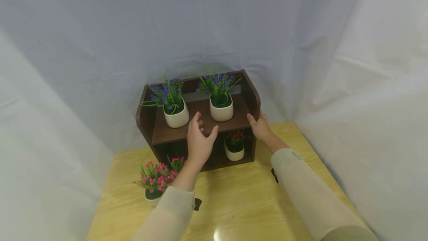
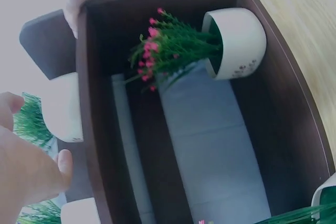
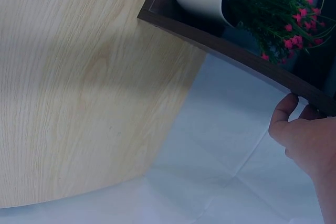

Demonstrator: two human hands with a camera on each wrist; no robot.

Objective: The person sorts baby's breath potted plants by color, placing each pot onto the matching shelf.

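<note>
The two hands are well apart: the left hand [image 1: 199, 145] holds nothing, its fingers loosely bent and its thumb spread, in front of the upper board's front edge, while the right hand [image 1: 262, 129] grips the right side panel [image 1: 250, 94] of the dark brown shelf unit [image 1: 168, 135], thumb at the panel's front edge and fingers round its outer face. The unit stands toward the back edge of the wooden desk [image 1: 244, 196]. On its upper tier, the left white pot [image 1: 176, 116] of blue-violet flowers stands upright near the left end, and the right white pot [image 1: 221, 112], with similar flowers, stands upright between the middle and the right end. Below, a lower-tier pot [image 1: 234, 153] with pinkish-red flowers stands just beside the right side panel; the left wrist view shows small dark marks on its wall. On the desk, a pink-flowered pot [image 1: 153, 199] stands in front of the unit's left front corner, toward the desk's left edge. Behind it, another pink cluster [image 1: 178, 163] is partly hidden by the left forearm, and where its base rests cannot be told. Pale sleeves [image 1: 311, 189] cover both forearms; whitish sheeting [image 1: 214, 21] hangs beyond the desk's back edge and along its sides.
</note>
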